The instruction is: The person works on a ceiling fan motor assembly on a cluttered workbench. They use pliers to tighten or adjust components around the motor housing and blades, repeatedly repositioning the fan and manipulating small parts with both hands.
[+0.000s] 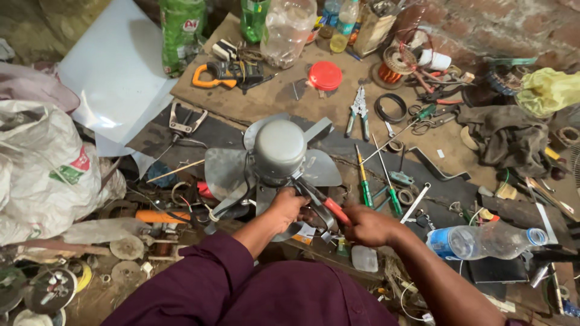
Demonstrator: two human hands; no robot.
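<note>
A grey fan motor [279,148] with metal blades [225,172] stands upright in front of me on a cluttered work surface. My left hand [285,209] grips the lower front of the motor, fingers curled against it. My right hand [366,226] holds red-handled pliers [326,205], whose jaws point up-left to the base of the motor beside my left hand. Both arms wear dark maroon sleeves.
Screwdrivers [364,181] and blue-handled pliers [359,111] lie right of the fan. A clear water bottle [483,239] lies at the right. A red lid [325,75], a clamp meter [225,73] and bottles sit at the back, a white sack [42,169] on the left.
</note>
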